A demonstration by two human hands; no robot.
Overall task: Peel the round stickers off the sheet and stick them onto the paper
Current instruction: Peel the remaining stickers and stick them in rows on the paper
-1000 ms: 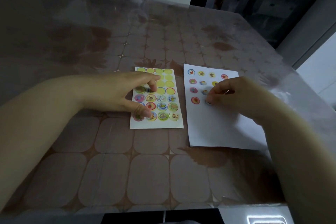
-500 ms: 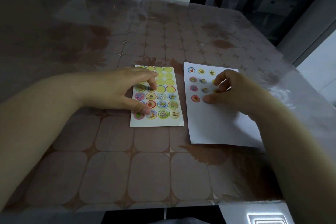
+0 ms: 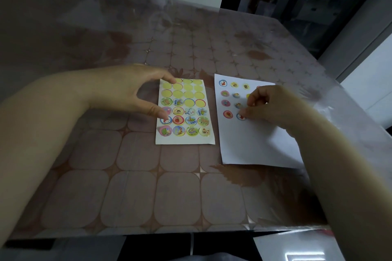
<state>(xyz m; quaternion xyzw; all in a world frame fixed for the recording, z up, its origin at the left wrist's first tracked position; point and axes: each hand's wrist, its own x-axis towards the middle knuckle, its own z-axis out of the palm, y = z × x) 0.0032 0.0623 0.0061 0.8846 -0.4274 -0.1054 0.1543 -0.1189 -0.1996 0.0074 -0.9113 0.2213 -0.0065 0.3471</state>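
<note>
**Thumb on a sticker, other hand resting on the sheet**

The sticker sheet (image 3: 182, 140) lies flat near the middle of the surface (image 3: 135, 197). The white paper (image 3: 254, 146) lies just beside it on the right, with a narrow strip of brown patterned cloth between them. The top two rows of the sheet show bare yellow circles, as do the two right-hand places of the third row. The unpeeled stickers (image 3: 192, 120) fill the rest, down to the bottom row.

The left hand (image 3: 131, 91) reaches in from the left and rests on the sheet's left side. Its fingers (image 3: 169, 79) are open in a wide curve. The forefinger tip touches the top left corner and the thumb tip lies lower down on the left edge, over a sticker. Nothing is gripped between them.

The right hand (image 3: 273, 106) sits over the upper right part of the paper. Its fingers (image 3: 254, 95) are curled in toward the palm and hold nothing that shows. The thumb tip presses on a blue-ringed sticker (image 3: 241, 117), which sits on the paper at the foot of the second column. At least eight placed stickers (image 3: 228, 114) show in rows in the paper's upper left, and the hand covers the rest of those rows
</note>
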